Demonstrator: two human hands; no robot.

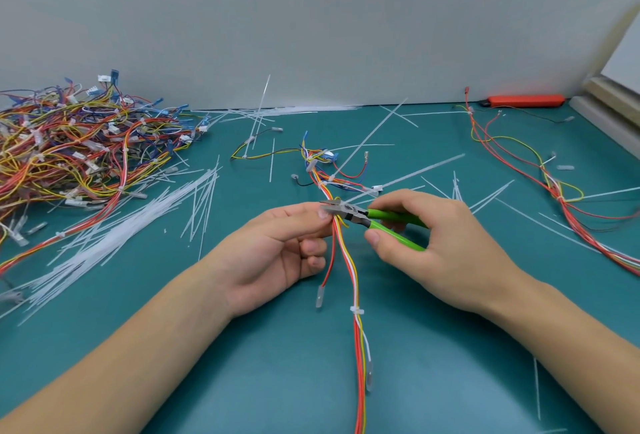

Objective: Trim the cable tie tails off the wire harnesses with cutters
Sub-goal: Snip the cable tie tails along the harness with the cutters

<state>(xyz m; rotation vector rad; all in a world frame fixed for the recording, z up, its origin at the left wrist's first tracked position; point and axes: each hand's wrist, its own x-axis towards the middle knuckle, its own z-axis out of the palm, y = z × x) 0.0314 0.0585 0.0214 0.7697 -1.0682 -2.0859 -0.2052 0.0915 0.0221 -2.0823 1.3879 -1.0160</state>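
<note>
A wire harness point(349, 267) of red, orange, yellow and white wires runs from the table's middle toward me. My left hand point(277, 250) pinches its bundle just below a cable tie. My right hand point(433, 239) grips green-handled cutters point(377, 220), and the metal jaws sit against the bundle right by my left fingertips. A long white tie tail point(405, 177) slants up and right from that spot. Another tie tail point(367, 137) rises farther back. Lower down, a trimmed white tie point(356, 310) wraps the same harness.
A big heap of harnesses point(79, 149) fills the left. Cut white tie tails point(121, 232) lie scattered over the teal mat point(277, 381). Another harness point(540, 173) lies at the right. A red utility knife point(524, 100) rests by the back wall.
</note>
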